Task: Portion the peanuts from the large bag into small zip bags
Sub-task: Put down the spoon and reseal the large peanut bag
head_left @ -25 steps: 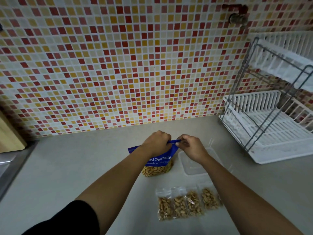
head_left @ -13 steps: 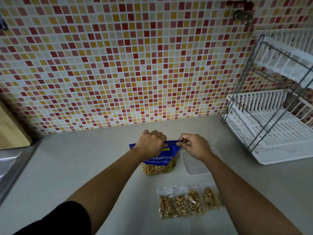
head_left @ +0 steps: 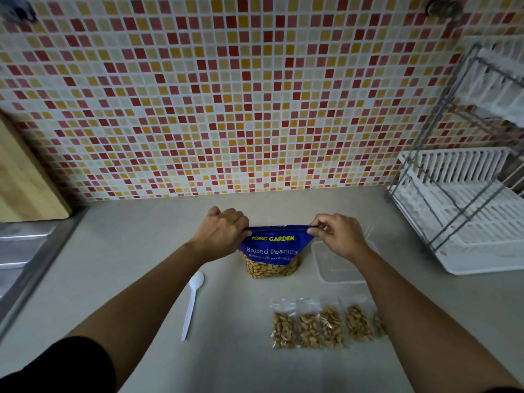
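Observation:
A blue large bag [head_left: 272, 248] of salted peanuts stands upright on the grey counter, its clear lower part showing nuts. My left hand [head_left: 221, 232] pinches the left end of its top edge, and my right hand [head_left: 338, 235] pinches the right end. Several small zip bags [head_left: 320, 324] filled with peanuts lie in a row in front of the large bag, partly under my right forearm. A white plastic spoon [head_left: 192, 302] lies to the left of them.
A clear plastic container [head_left: 337, 268] sits right of the large bag. A white dish rack [head_left: 465, 211] with a metal frame fills the right side. A metal sink edge [head_left: 25, 262] and a wooden board [head_left: 25, 182] are at the left. The tiled wall is behind.
My hands have slid apart along the top edge of the large bag, the left going left and the right going right. The bag front and the spoon now show.

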The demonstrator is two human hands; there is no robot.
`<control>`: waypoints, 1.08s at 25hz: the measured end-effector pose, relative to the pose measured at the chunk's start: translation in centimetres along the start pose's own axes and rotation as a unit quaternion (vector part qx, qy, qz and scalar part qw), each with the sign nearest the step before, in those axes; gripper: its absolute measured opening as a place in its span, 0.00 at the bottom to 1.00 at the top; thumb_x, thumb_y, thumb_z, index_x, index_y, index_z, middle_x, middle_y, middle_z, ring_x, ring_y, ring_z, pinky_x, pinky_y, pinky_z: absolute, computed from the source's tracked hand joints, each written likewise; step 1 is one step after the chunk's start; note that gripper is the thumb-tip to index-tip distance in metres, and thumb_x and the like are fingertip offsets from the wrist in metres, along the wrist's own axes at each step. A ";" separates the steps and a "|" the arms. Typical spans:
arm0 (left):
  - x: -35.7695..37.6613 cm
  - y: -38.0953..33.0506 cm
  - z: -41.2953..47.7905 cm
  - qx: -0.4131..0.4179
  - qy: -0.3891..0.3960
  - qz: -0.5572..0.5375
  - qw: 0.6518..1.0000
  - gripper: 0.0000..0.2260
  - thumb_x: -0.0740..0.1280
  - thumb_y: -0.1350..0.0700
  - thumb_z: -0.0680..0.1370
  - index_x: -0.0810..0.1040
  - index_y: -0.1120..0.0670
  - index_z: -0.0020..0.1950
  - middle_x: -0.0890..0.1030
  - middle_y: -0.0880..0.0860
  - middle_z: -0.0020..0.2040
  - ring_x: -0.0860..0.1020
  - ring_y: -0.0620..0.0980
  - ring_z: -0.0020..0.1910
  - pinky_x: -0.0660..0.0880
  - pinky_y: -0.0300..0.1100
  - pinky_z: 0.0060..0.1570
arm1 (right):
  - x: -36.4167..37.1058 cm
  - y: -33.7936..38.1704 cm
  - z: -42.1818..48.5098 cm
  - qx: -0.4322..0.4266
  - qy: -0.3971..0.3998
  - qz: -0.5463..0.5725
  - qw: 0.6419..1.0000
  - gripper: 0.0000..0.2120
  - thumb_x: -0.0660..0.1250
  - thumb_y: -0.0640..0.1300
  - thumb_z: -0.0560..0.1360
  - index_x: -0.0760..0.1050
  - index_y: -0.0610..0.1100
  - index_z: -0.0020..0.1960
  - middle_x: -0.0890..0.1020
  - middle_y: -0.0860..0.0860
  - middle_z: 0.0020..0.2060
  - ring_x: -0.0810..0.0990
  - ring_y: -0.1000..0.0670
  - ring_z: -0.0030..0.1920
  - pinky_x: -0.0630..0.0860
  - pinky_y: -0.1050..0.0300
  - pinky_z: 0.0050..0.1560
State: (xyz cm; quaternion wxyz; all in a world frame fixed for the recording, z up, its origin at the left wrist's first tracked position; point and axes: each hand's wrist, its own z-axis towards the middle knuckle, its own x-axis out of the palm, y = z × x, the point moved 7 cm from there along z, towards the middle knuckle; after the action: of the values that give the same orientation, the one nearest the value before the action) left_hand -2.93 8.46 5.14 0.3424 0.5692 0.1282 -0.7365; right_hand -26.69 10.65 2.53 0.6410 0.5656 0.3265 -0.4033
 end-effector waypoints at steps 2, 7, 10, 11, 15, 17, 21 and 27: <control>-0.1 0.7 -0.5 0.002 -0.011 -0.002 1.000 0.09 0.73 0.51 0.70 0.77 0.54 0.43 0.81 0.51 0.37 0.80 0.49 0.35 0.73 0.43 0.34 | 0.0 -0.1 0.1 0.002 -0.001 0.007 1.000 0.06 0.68 0.55 0.72 0.80 0.53 0.43 0.83 0.56 0.38 0.75 0.57 0.39 0.72 0.54 0.49; -0.1 1.7 -1.5 -0.018 -0.028 -0.062 0.998 0.09 0.74 0.53 0.70 0.77 0.57 0.38 0.80 0.53 0.32 0.78 0.50 0.29 0.71 0.38 0.26 | 0.1 1.1 0.1 -0.017 -0.010 -0.006 1.000 0.07 0.68 0.53 0.73 0.80 0.50 0.44 0.81 0.55 0.36 0.74 0.54 0.37 0.69 0.57 0.43; 0.6 2.8 -2.9 -0.119 -0.042 -0.197 0.972 0.08 0.70 0.55 0.73 0.78 0.59 0.44 0.81 0.55 0.39 0.78 0.50 0.36 0.72 0.37 0.32 | 1.0 1.3 -0.8 0.011 -0.012 0.088 0.996 0.05 0.68 0.49 0.74 0.78 0.47 0.45 0.80 0.54 0.36 0.77 0.52 0.38 0.72 0.57 0.39; 1.5 3.3 -3.7 -0.207 -0.039 -0.297 0.931 0.07 0.69 0.55 0.75 0.78 0.59 0.47 0.80 0.54 0.42 0.78 0.49 0.40 0.74 0.37 0.35 | 1.6 1.0 -1.4 0.041 -0.017 0.167 0.985 0.04 0.68 0.47 0.75 0.77 0.46 0.47 0.81 0.52 0.38 0.79 0.51 0.40 0.74 0.57 0.40; 5.9 0.4 -6.7 -0.435 0.004 -0.656 0.617 0.10 0.60 0.50 0.80 0.72 0.52 0.59 0.78 0.50 0.55 0.81 0.54 0.51 0.79 0.45 0.42 | 6.7 1.3 -3.4 0.163 0.039 0.414 0.895 0.12 0.66 0.47 0.75 0.71 0.46 0.58 0.81 0.50 0.54 0.80 0.53 0.52 0.77 0.59 0.47; 6.4 -1.1 -6.5 -0.435 0.002 -0.702 0.565 0.12 0.56 0.48 0.81 0.70 0.48 0.62 0.78 0.50 0.58 0.81 0.55 0.52 0.79 0.45 0.44 | 7.9 1.9 -3.6 0.194 0.044 0.468 0.861 0.07 0.63 0.46 0.77 0.69 0.49 0.54 0.80 0.51 0.53 0.79 0.57 0.50 0.78 0.63 0.39; 6.6 0.9 -4.3 -0.434 -0.005 -0.719 0.543 0.11 0.54 0.48 0.81 0.69 0.46 0.62 0.77 0.50 0.59 0.81 0.55 0.52 0.79 0.43 0.44 | 7.6 2.1 -0.8 0.213 0.014 0.531 0.820 0.04 0.61 0.40 0.78 0.67 0.45 0.53 0.79 0.54 0.47 0.79 0.57 0.47 0.78 0.67 0.33; 7.5 7.9 2.2 -0.443 -0.031 -0.711 0.546 0.12 0.53 0.48 0.82 0.64 0.47 0.65 0.74 0.49 0.62 0.80 0.52 0.52 0.81 0.39 0.40 | 6.9 3.3 9.8 0.195 -0.002 0.490 0.850 0.06 0.62 0.42 0.78 0.67 0.49 0.43 0.78 0.55 0.44 0.79 0.56 0.45 0.78 0.63 0.38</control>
State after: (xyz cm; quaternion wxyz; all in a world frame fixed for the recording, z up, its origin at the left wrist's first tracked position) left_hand -0.31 -1.31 0.51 -0.0805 0.0452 0.7898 -0.6063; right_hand -20.98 0.07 -0.57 0.6326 0.7647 -0.0797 -0.0933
